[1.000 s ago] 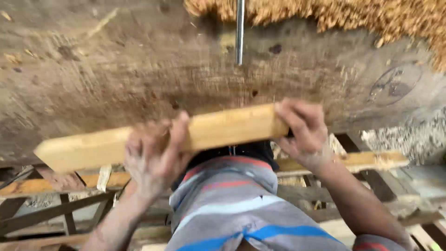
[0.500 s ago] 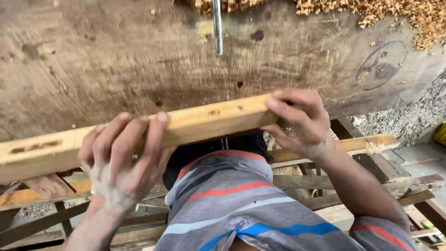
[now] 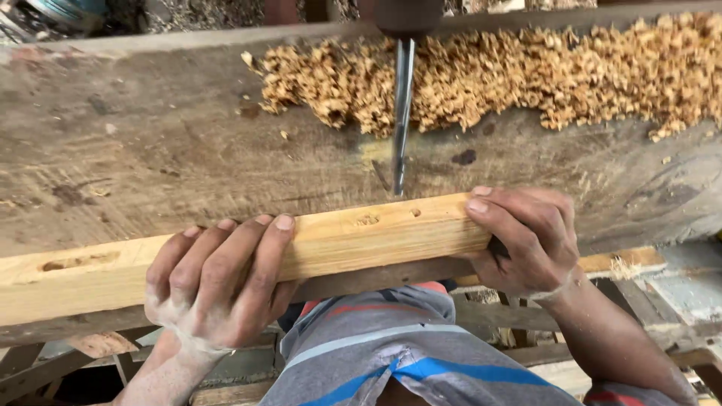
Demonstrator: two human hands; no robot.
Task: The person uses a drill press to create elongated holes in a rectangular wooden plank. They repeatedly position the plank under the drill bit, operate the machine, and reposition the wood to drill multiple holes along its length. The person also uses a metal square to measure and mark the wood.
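Observation:
A pale wooden bar (image 3: 353,240) lies along the near edge of a worn wooden bench (image 3: 150,158). It has a slot cut near its left end and small marks near the middle. My left hand (image 3: 218,282) wraps over the bar left of centre. My right hand (image 3: 526,240) grips its right end. A steel drill bit (image 3: 401,120) hangs down from a chuck at the top of the view. Its tip sits just behind the bar's far edge, near the small marks.
A heap of wood shavings (image 3: 526,75) covers the back of the bench. Below the bench edge are wooden slats and frames (image 3: 617,263). My striped shirt (image 3: 391,353) fills the bottom centre.
The bar has come down from in front of me onto the bench edge and now lies flat under the drill bit. Both hands kept their grip. The shavings came into view.

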